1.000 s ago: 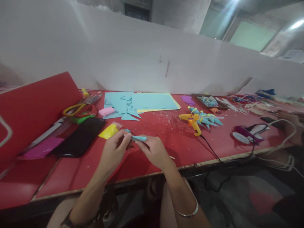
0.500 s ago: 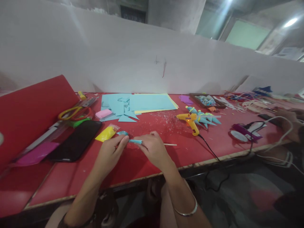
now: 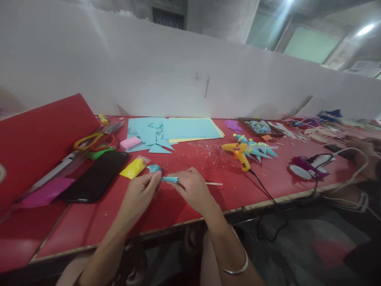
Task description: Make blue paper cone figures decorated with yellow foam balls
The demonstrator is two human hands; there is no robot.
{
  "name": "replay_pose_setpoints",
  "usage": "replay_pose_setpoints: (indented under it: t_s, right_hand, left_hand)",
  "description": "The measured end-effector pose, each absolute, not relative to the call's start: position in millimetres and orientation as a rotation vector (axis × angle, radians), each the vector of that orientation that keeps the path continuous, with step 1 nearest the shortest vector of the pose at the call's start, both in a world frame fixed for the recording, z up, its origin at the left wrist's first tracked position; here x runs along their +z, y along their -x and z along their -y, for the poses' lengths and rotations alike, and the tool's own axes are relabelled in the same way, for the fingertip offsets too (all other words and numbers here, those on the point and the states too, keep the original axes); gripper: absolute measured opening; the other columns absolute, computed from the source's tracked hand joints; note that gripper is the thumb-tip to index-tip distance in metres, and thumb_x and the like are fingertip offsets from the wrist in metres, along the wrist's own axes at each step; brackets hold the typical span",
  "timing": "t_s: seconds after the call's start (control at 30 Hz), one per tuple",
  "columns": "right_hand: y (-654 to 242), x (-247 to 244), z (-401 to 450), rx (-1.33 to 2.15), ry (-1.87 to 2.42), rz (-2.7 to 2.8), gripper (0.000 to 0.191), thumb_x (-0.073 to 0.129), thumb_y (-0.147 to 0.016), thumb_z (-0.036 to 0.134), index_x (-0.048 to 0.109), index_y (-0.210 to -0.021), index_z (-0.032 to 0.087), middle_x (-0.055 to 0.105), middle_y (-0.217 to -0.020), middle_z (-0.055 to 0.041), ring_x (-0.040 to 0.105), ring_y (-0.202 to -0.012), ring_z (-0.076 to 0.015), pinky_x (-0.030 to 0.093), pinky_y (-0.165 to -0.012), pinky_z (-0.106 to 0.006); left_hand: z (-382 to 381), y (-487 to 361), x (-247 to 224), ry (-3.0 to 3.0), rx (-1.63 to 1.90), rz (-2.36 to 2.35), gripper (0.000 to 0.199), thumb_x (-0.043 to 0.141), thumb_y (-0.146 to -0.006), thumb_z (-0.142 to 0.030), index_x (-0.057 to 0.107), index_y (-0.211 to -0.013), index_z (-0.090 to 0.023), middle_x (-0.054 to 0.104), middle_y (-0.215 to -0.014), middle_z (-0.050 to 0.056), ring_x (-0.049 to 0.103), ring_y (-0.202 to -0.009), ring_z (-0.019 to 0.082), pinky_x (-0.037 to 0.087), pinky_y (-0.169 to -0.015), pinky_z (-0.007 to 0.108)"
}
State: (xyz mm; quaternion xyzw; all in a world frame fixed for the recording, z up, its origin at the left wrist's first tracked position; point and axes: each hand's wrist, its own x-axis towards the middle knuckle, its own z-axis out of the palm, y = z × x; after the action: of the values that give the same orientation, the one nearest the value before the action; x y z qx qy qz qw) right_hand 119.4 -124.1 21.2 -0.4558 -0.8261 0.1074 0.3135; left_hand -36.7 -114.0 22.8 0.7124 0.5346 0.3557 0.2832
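Between my hands, low over the red table's front part, is a narrow folded blue paper piece (image 3: 169, 179). My left hand (image 3: 143, 188) pinches its left end between thumb and fingers. The fingers of my right hand (image 3: 192, 188) close on its right end. Just beyond my left fingertips a small blue paper piece (image 3: 154, 168) shows, partly hidden by the hand. A yellow packet (image 3: 133, 167) lies left of it. A thin pale stick (image 3: 214, 184) lies on the table, its left end hidden behind my right hand.
Blue sheets (image 3: 190, 128) lie at the back, a yellow glue gun (image 3: 238, 151) with its cord and blue cones (image 3: 268, 150) to the right. Phone (image 3: 97, 176), scissors (image 3: 98, 142) and a raised red panel (image 3: 44, 135) are left. Another person's hand (image 3: 361, 155) is at far right.
The camera view has shifted very slightly. Both hands keep their hold on the folded paper, with only a tiny change in its tilt.
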Motion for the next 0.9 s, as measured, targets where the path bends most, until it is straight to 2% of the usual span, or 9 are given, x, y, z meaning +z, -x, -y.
replay_pose_setpoints:
  t_s: [0.07, 0.13, 0.23, 0.37, 0.53, 0.73, 0.9]
  right_hand:
    - [-120.5, 22.3, 124.4, 0.354, 1.208, 2.153, 0.024, 0.041, -0.088, 0.028, 0.064, -0.093, 0.02, 0.069, -0.091, -0.0026, 0.06, -0.08, -0.0124, 0.031, -0.069, -0.025]
    - [-122.1, 22.3, 124.5, 0.406, 1.202, 2.128, 0.026, 0.04, -0.089, 0.029, 0.064, -0.092, 0.021, 0.069, -0.089, -0.0021, 0.06, -0.078, -0.012, 0.032, -0.069, -0.025]
    - [-124.3, 21.3, 124.6, 0.456, 1.181, 2.087, 0.028, 0.039, -0.089, 0.032, 0.065, -0.094, 0.022, 0.069, -0.086, -0.0014, 0.06, -0.077, -0.0116, 0.034, -0.068, -0.023]
    - [-125.6, 19.8, 124.8, 0.501, 1.179, 2.087, 0.031, 0.038, -0.089, 0.034, 0.065, -0.094, 0.022, 0.069, -0.078, -0.0009, 0.059, -0.069, -0.0112, 0.035, -0.064, -0.022]
    - [-125.5, 17.8, 123.6, 0.438, 1.209, 2.109, 0.029, 0.04, -0.088, 0.033, 0.065, -0.087, 0.02, 0.069, -0.079, -0.0021, 0.059, -0.071, -0.0126, 0.033, -0.065, -0.023]
    - [-125.3, 18.8, 122.7, 0.362, 1.258, 2.2, 0.032, 0.041, -0.088, 0.034, 0.063, -0.073, 0.017, 0.067, -0.069, -0.0009, 0.054, -0.063, -0.0105, 0.029, -0.064, -0.023]
    - [-123.2, 20.1, 123.6, 0.371, 1.227, 2.208, 0.028, 0.044, -0.087, 0.033, 0.063, -0.074, 0.017, 0.068, -0.073, -0.0002, 0.053, -0.062, -0.0096, 0.028, -0.065, -0.023]
  left_hand:
    - [113.5, 40.5, 22.8, -2.166, 0.96, -1.475, 0.036, 0.035, -0.082, -0.04, 0.048, -0.056, -0.019, 0.051, -0.05, -0.002, 0.047, -0.048, 0.012, 0.032, -0.048, 0.022]
    - [111.9, 45.2, 22.9, -2.357, 0.931, -1.434, 0.029, 0.038, -0.082, -0.039, 0.057, -0.073, -0.02, 0.062, -0.07, 0.001, 0.055, -0.064, 0.015, 0.037, -0.058, 0.022]
    - [108.6, 51.5, 22.7, -2.473, 0.89, -1.339, 0.028, 0.039, -0.081, -0.04, 0.06, -0.088, -0.022, 0.066, -0.089, 0.003, 0.058, -0.08, 0.018, 0.039, -0.067, 0.023]
    - [105.2, 56.2, 19.6, -2.519, 0.811, -1.389, 0.028, 0.043, -0.078, -0.041, 0.063, -0.089, -0.023, 0.068, -0.081, 0.003, 0.059, -0.071, 0.018, 0.039, -0.06, 0.023]
    - [102.5, 58.6, 13.0, -2.698, 0.786, -1.438, 0.026, 0.042, -0.081, -0.037, 0.065, -0.087, -0.025, 0.068, -0.074, 0.004, 0.058, -0.063, 0.018, 0.037, -0.056, 0.024]
    - [101.7, 62.5, 14.6, -2.929, 0.746, -1.385, 0.037, 0.036, -0.085, -0.041, 0.062, -0.066, -0.021, 0.055, -0.05, 0.003, 0.049, -0.049, 0.016, 0.03, -0.048, 0.024]
    - [100.5, 67.7, 12.1, -2.804, 0.697, -1.366, 0.04, 0.035, -0.084, -0.044, 0.06, -0.064, -0.02, 0.055, -0.051, 0.002, 0.05, -0.05, 0.015, 0.03, -0.048, 0.023]
